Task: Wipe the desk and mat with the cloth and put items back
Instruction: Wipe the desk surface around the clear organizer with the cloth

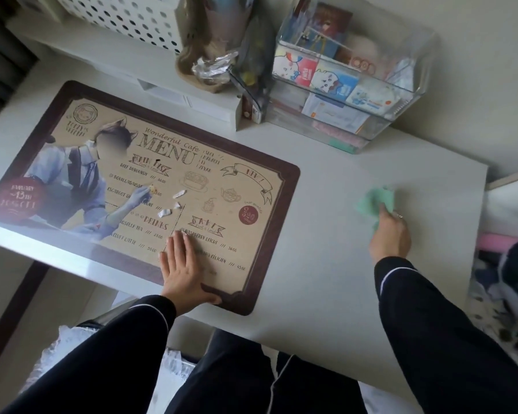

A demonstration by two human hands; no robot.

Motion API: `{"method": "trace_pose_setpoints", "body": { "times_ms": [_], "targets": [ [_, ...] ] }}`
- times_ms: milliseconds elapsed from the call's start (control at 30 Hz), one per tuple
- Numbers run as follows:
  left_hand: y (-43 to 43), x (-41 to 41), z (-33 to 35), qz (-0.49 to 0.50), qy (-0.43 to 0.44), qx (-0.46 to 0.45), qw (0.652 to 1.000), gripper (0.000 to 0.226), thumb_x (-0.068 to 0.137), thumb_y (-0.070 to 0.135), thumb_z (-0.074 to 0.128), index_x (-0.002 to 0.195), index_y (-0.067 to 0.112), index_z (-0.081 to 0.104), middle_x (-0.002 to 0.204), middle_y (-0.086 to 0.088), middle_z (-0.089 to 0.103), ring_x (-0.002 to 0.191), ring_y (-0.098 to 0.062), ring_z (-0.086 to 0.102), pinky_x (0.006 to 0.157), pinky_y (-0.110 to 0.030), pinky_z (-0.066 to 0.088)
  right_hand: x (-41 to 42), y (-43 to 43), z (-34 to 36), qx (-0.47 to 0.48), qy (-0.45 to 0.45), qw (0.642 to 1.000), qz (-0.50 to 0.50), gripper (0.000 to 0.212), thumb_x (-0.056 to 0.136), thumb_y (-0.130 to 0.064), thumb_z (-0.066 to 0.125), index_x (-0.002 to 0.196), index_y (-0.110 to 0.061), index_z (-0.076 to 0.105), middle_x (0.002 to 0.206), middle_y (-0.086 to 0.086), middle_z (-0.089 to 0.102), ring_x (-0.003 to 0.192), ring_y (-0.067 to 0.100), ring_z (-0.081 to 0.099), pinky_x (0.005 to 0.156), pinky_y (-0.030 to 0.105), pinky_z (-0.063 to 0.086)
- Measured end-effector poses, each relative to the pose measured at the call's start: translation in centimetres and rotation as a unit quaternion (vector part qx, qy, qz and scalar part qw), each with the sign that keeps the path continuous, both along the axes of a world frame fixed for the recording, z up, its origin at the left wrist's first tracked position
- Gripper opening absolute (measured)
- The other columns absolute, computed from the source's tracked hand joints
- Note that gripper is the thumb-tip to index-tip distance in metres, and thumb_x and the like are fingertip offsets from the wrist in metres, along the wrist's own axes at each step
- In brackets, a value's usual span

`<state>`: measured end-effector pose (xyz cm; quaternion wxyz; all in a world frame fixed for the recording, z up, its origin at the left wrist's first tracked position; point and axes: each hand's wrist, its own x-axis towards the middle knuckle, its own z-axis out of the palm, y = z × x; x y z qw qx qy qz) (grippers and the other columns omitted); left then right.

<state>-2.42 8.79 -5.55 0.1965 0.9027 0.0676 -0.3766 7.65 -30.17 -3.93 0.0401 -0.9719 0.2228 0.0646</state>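
- Pressing flat on the near part of the mat (290, 186), your left hand (181, 265) has its fingers straight and together, with the thumb spread onto the brown border. Judged purpose: pinning the mat.
- Mat: thin and flexible, lying flat on the tabletop (326, 279). It will probably slide or ruck if wiped unpinned. Lift it by a corner or edge, not the middle.
- Your right hand (389, 234), further out on the bare tabletop to the right of the mat, holds the green cloth (373, 201) bunched, fingers curled into it. The frame is blurred here, so the exact grip is unclear.
- Cloth: soft, limp and light. A bunched hold with palm pressure should suit wiping.
- Paper scraps (174, 202) sit mid-mat. They are featherlight and likely to scatter, so gather them with the cloth instead of pinching each one.
- Clear organizer (413, 85) at the back is rigid, smooth-walled and loaded with cards. If you move it, take both sides low down.
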Motion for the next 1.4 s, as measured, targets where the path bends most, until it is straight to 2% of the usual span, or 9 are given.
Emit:
{"method": "trace_pose_setpoints", "body": {
  "times_ms": [200, 333, 500, 633, 833, 967, 1133, 1267, 1400],
  "targets": [
    [-1.4, -0.8, 0.9, 0.064, -0.104, -0.062, 0.991, 0.151, 0.051, 0.068, 0.077, 0.146, 0.007, -0.022, 0.149, -0.013, -0.032, 0.141, -0.027, -0.027, 0.115, -0.052, -0.007, -3.4, 10.2, -2.9, 0.058, 0.026, 0.960, 0.274, 0.049, 0.083, 0.008, 0.048, 0.132, 0.003, 0.051, 0.146, 0.024, 0.040, 0.139, 0.037, 0.032, 0.117, 0.040, 0.022],
    [-3.5, 2.4, 0.9, -0.037, -0.145, -0.059, 0.987, 0.141, 0.058, 0.060, 0.080, 0.149, 0.003, -0.013, 0.152, -0.019, -0.026, 0.142, -0.033, -0.024, 0.115, -0.055, -0.007, -5.1, 12.2, -2.4, 0.057, -0.008, 0.853, 0.518, 0.014, 0.076, -0.002, 0.058, 0.083, -0.005, 0.069, 0.118, 0.018, 0.064, 0.091, 0.032, 0.064, 0.074, 0.038, 0.057],
    [-5.9, 7.8, 0.4, -0.153, -0.095, -0.021, 0.983, 0.147, 0.055, 0.077, 0.068, 0.146, 0.008, -0.025, 0.147, -0.013, -0.039, 0.134, -0.028, -0.039, 0.114, -0.049, -0.016, -0.1, 1.4, -2.7, 0.000, 0.027, 0.983, 0.182, 0.030, 0.092, -0.005, 0.040, 0.117, 0.001, 0.057, 0.119, 0.028, 0.053, 0.105, 0.044, 0.055, 0.085, 0.051, 0.047],
    [-7.0, 10.6, -0.3, -0.185, -0.061, 0.031, 0.980, 0.162, 0.044, 0.084, 0.065, 0.133, 0.002, -0.041, 0.140, -0.021, -0.045, 0.130, -0.036, -0.039, 0.109, -0.048, -0.019, 2.4, -4.0, -2.8, -0.003, -0.013, 0.996, -0.093, 0.045, 0.091, -0.002, 0.042, 0.136, 0.003, 0.042, 0.117, 0.031, 0.054, 0.109, 0.044, 0.051, 0.086, 0.048, 0.042],
    [-7.3, 11.4, -0.5, -0.176, -0.018, 0.030, 0.984, 0.167, 0.038, 0.081, 0.072, 0.114, 0.007, -0.058, 0.131, -0.022, -0.052, 0.123, -0.041, -0.046, 0.103, -0.052, -0.023, 0.7, 9.4, -2.9, 0.028, -0.008, 0.987, 0.155, 0.050, 0.082, -0.001, 0.041, 0.126, -0.017, 0.060, 0.097, 0.010, 0.063, 0.083, 0.031, 0.062, 0.067, 0.036, 0.050],
    [-7.5, 11.6, -0.5, -0.179, -0.009, 0.041, 0.983, 0.169, 0.037, 0.081, 0.072, 0.116, 0.007, -0.058, 0.127, -0.022, -0.057, 0.121, -0.042, -0.048, 0.103, -0.052, -0.024, -0.7, 11.2, -2.2, 0.032, -0.024, 0.856, 0.515, 0.028, 0.075, -0.011, 0.047, 0.078, -0.017, 0.074, 0.087, 0.006, 0.071, 0.072, 0.024, 0.067, 0.061, 0.026, 0.050],
    [-7.2, 11.4, -0.6, -0.189, -0.006, 0.052, 0.981, 0.168, 0.035, 0.084, 0.069, 0.125, 0.008, -0.052, 0.127, -0.015, -0.061, 0.122, -0.036, -0.050, 0.104, -0.051, -0.023, 6.2, 0.5, -3.6, 0.018, -0.026, 0.986, 0.163, 0.020, 0.079, -0.001, 0.055, 0.094, 0.003, 0.067, 0.093, 0.028, 0.062, 0.083, 0.042, 0.060, 0.069, 0.047, 0.049],
    [-7.4, 11.5, -0.5, -0.185, 0.003, 0.054, 0.981, 0.169, 0.034, 0.083, 0.070, 0.127, 0.008, -0.050, 0.128, -0.014, -0.060, 0.121, -0.033, -0.052, 0.102, -0.049, -0.026, 9.6, 0.7, -4.2, 0.006, -0.039, 0.989, -0.142, 0.048, 0.094, -0.008, 0.036, 0.142, -0.008, 0.040, 0.125, 0.025, 0.053, 0.113, 0.040, 0.049, 0.089, 0.047, 0.037],
    [-7.5, 11.5, -0.4, -0.175, 0.008, 0.050, 0.983, 0.169, 0.035, 0.080, 0.072, 0.126, 0.010, -0.052, 0.127, -0.012, -0.061, 0.121, -0.030, -0.054, 0.102, -0.048, -0.027, 9.5, 11.8, -4.0, 0.064, -0.041, 0.997, 0.009, 0.040, 0.090, -0.005, 0.040, 0.126, -0.011, 0.057, 0.115, 0.019, 0.059, 0.101, 0.036, 0.056, 0.083, 0.043, 0.040]
  ]
}}
